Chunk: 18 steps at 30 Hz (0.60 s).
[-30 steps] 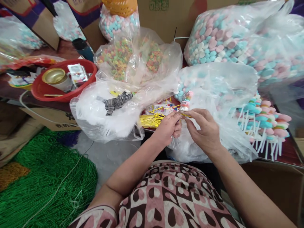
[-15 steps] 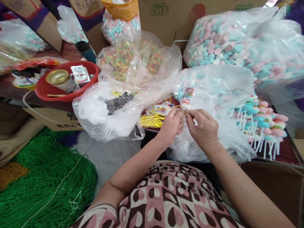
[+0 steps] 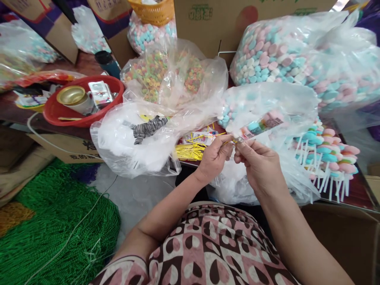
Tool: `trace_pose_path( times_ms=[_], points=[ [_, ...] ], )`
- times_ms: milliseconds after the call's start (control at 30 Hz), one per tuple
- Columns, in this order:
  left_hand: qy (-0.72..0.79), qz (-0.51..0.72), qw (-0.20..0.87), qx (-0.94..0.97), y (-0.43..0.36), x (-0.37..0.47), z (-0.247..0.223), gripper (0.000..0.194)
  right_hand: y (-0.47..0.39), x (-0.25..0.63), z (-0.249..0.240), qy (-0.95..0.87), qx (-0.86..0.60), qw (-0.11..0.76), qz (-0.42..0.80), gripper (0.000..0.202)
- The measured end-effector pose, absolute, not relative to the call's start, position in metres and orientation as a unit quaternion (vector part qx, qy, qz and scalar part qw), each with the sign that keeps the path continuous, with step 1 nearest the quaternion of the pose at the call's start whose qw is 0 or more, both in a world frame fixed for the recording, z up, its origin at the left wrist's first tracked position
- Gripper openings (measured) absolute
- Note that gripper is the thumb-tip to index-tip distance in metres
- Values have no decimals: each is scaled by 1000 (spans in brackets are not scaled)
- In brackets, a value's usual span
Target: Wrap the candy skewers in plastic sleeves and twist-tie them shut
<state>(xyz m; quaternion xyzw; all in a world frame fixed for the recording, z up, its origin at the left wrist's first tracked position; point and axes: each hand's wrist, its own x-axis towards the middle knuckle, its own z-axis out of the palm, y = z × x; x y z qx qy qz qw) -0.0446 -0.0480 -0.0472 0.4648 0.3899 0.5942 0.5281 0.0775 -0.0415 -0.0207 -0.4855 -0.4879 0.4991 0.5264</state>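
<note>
A clear printed wrapper filled with pink, blue and green marshmallow candy (image 3: 261, 123) points up to the right over a plastic bag. My right hand (image 3: 263, 164) is closed, its thumb and fingers pinching the wrapper's gathered neck. Close against it, my left hand (image 3: 214, 158) pinches a thin yellow twist tie (image 3: 235, 140) at that neck; the fingers partly hide it. Beside my left hand lies a bundle of yellow twist ties (image 3: 190, 152) on the table, with printed wrappers (image 3: 198, 137) just behind. Marshmallow lollipops with white sticks (image 3: 332, 152) are piled to the right.
Large bags of marshmallows (image 3: 267, 51) stand at the back right. Behind my left hand is a bag of ring-shaped candies (image 3: 151, 81). A red basin (image 3: 109, 103) holds a bowl and packets. Green cords (image 3: 68, 213) are heaped at lower left.
The wrapped candy has swung from upright to a slant up to the right. My right hand has turned and now grips its neck; both hands remain close together.
</note>
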Motion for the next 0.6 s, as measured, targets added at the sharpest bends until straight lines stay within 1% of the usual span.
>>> trace_pose_path(
  times_ms=[100, 200, 267, 367, 433, 467, 500, 567, 600],
  points=[
    [382, 608, 523, 458, -42, -48, -44, 12, -46, 78, -12, -462, -440, 483, 599, 33],
    [352, 606, 500, 508, -33, -54, -36, 11, -50, 80, -5, -456, -400, 455, 652, 30],
    [361, 612, 454, 537, -29, -57, -26, 15, -50, 81, -2, -455, -383, 452, 664, 31],
    [415, 652, 350, 529, -37, -60, -5, 28, -44, 82, 3, -441, -386, 468, 661, 32],
    [427, 673, 316, 515, -53, -61, 11, 28, -37, 83, 6, -445, -400, 504, 624, 31],
    [417, 669, 332, 517, -62, -62, 18, 26, -34, 82, 8, -453, -410, 527, 590, 30],
    [399, 653, 370, 527, -72, -62, 25, 26, -32, 82, 9, -465, -424, 550, 550, 28],
    [347, 570, 515, 538, -89, -61, 36, 38, -30, 80, 9, -505, -454, 572, 461, 25],
    [326, 526, 583, 527, -95, -60, 40, 45, -30, 79, 7, -538, -466, 565, 418, 25]
  ],
)
